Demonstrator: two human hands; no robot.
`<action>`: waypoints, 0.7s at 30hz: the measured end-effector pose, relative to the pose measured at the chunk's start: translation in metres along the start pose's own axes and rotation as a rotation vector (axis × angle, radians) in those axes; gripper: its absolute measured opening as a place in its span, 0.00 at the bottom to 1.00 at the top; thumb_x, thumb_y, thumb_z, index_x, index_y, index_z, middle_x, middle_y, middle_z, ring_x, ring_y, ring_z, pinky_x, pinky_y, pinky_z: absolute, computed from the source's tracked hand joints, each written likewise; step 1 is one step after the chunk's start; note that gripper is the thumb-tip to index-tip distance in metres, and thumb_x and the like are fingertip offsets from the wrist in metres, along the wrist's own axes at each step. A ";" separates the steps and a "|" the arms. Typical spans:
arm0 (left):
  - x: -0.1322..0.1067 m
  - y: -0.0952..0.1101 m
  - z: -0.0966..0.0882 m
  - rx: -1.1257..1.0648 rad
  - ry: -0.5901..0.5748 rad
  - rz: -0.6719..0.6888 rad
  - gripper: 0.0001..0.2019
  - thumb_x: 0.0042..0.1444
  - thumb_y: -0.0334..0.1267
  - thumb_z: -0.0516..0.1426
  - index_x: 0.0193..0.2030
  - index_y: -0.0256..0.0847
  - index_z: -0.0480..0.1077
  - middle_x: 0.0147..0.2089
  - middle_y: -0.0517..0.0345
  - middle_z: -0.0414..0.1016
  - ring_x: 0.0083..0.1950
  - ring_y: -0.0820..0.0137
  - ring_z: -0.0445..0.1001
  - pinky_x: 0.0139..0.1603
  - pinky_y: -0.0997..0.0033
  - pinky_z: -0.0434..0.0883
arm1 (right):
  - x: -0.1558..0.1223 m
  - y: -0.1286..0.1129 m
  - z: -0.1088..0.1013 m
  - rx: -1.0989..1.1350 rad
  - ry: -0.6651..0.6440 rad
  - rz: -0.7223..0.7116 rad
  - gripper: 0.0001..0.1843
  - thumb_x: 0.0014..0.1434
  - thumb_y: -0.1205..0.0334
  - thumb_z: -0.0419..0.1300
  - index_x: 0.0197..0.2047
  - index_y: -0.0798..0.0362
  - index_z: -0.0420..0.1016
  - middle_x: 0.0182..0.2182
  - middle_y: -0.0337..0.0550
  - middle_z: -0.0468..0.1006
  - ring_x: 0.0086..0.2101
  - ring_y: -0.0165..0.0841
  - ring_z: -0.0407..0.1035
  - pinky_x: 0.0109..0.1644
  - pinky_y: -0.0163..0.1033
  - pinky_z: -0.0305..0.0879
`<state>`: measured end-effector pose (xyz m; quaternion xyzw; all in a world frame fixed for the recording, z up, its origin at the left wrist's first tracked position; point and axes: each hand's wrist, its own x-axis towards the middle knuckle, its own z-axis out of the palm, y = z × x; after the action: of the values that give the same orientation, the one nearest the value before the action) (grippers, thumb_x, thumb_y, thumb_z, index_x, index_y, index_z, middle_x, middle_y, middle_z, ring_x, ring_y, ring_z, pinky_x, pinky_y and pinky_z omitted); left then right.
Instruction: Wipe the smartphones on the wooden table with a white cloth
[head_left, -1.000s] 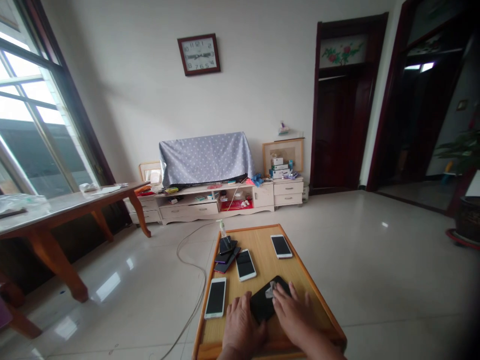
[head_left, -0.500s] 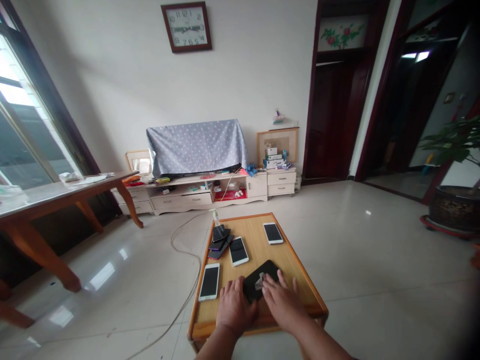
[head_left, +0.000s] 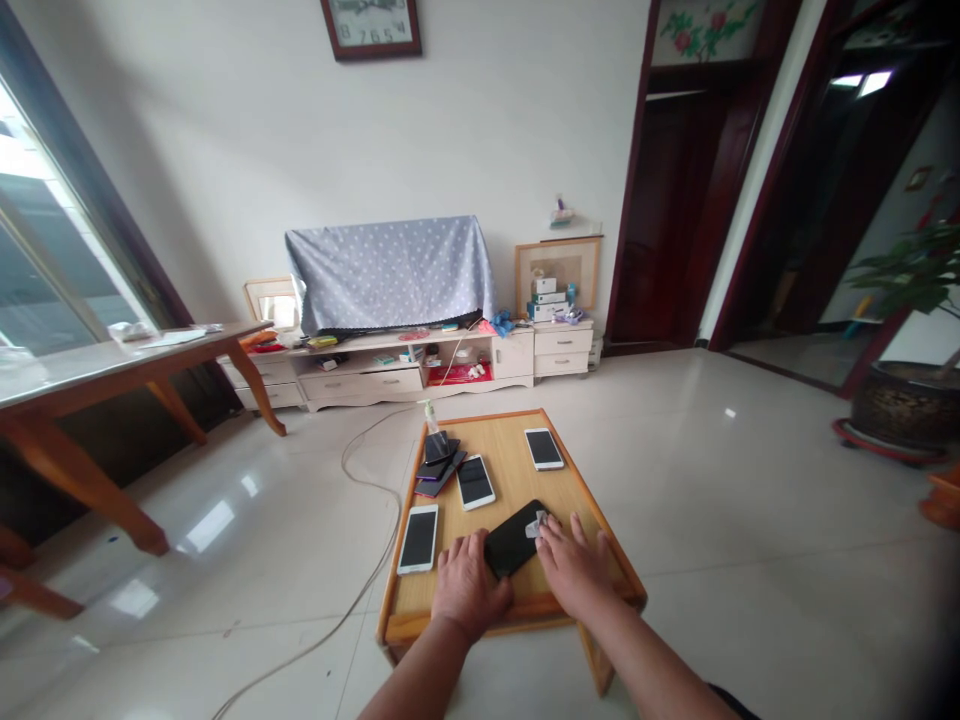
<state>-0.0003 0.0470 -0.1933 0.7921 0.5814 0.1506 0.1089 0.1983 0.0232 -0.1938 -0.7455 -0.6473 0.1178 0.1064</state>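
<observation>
A black phone (head_left: 511, 545) lies slanted on the small wooden table (head_left: 517, 498). My left hand (head_left: 469, 582) grips its near left end, with the thumb along the near edge and the fingers at the far side. A small crumpled pale wipe (head_left: 534, 525) is on the phone's right end. The fingertips of my right hand (head_left: 574, 570) press on this wipe, while some of its other fingers are spread. To the left of my left hand lies a white phone (head_left: 418, 540), screen up. Another white phone (head_left: 475, 482) rests beyond the black one.
A third white phone (head_left: 544, 450) lies at the table's far right. Several dark phones (head_left: 439, 465) are stacked at the far left, by a clear pump bottle (head_left: 430, 416). A cable (head_left: 390, 545) runs over the floor. Left stands a larger table (head_left: 180, 350); a low cabinet (head_left: 360, 385) lines the wall.
My right hand has slid the wipe to the far right end of the black phone. My left hand keeps its grip. The view has tilted down slightly.
</observation>
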 end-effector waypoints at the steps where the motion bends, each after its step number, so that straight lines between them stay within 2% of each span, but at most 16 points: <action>1: 0.000 0.000 0.000 -0.006 0.002 -0.003 0.34 0.47 0.47 0.59 0.62 0.46 0.59 0.60 0.51 0.69 0.62 0.57 0.63 0.62 0.61 0.56 | -0.006 -0.006 0.001 0.016 -0.008 -0.035 0.30 0.71 0.47 0.33 0.68 0.37 0.62 0.69 0.33 0.58 0.71 0.51 0.35 0.67 0.74 0.31; 5: 0.001 0.000 -0.001 -0.016 -0.021 -0.013 0.31 0.51 0.48 0.57 0.62 0.46 0.59 0.59 0.51 0.70 0.61 0.58 0.64 0.62 0.62 0.56 | -0.033 -0.032 0.010 0.107 -0.064 -0.255 0.30 0.71 0.47 0.32 0.69 0.35 0.60 0.69 0.33 0.60 0.71 0.47 0.39 0.69 0.69 0.28; 7: 0.001 0.000 -0.002 -0.010 -0.040 -0.022 0.30 0.52 0.49 0.57 0.62 0.46 0.59 0.59 0.51 0.71 0.61 0.58 0.65 0.62 0.62 0.57 | -0.038 -0.035 0.011 0.115 -0.068 -0.286 0.29 0.72 0.47 0.31 0.70 0.34 0.58 0.68 0.33 0.60 0.71 0.45 0.38 0.70 0.68 0.27; 9: 0.001 0.001 -0.004 -0.002 -0.038 -0.027 0.32 0.50 0.48 0.58 0.62 0.46 0.59 0.59 0.52 0.70 0.62 0.58 0.64 0.63 0.62 0.56 | -0.032 -0.026 0.007 0.082 -0.052 -0.220 0.30 0.71 0.46 0.31 0.69 0.34 0.59 0.69 0.32 0.60 0.71 0.46 0.36 0.69 0.69 0.25; 13: 0.000 0.006 -0.006 0.016 -0.028 -0.040 0.33 0.48 0.44 0.59 0.62 0.46 0.60 0.60 0.52 0.70 0.63 0.58 0.63 0.64 0.63 0.55 | -0.005 0.005 -0.010 -0.010 -0.019 0.021 0.30 0.71 0.46 0.32 0.69 0.37 0.60 0.70 0.32 0.57 0.71 0.49 0.32 0.68 0.73 0.28; 16: 0.000 0.007 -0.007 0.011 -0.031 -0.036 0.33 0.48 0.44 0.59 0.63 0.46 0.59 0.60 0.52 0.69 0.63 0.58 0.63 0.64 0.63 0.55 | -0.001 0.008 -0.013 -0.040 -0.001 0.065 0.31 0.71 0.47 0.32 0.70 0.40 0.59 0.70 0.35 0.56 0.71 0.49 0.30 0.68 0.73 0.27; 21: 0.000 0.003 -0.008 0.003 -0.070 -0.034 0.33 0.49 0.44 0.58 0.63 0.46 0.58 0.61 0.52 0.69 0.63 0.59 0.63 0.64 0.63 0.55 | -0.033 -0.035 0.007 0.052 -0.048 -0.207 0.31 0.71 0.47 0.32 0.70 0.39 0.59 0.69 0.36 0.58 0.71 0.46 0.35 0.70 0.68 0.22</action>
<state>-0.0005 0.0462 -0.1851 0.7870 0.5909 0.1200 0.1304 0.1583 -0.0046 -0.1882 -0.6685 -0.7201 0.1408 0.1218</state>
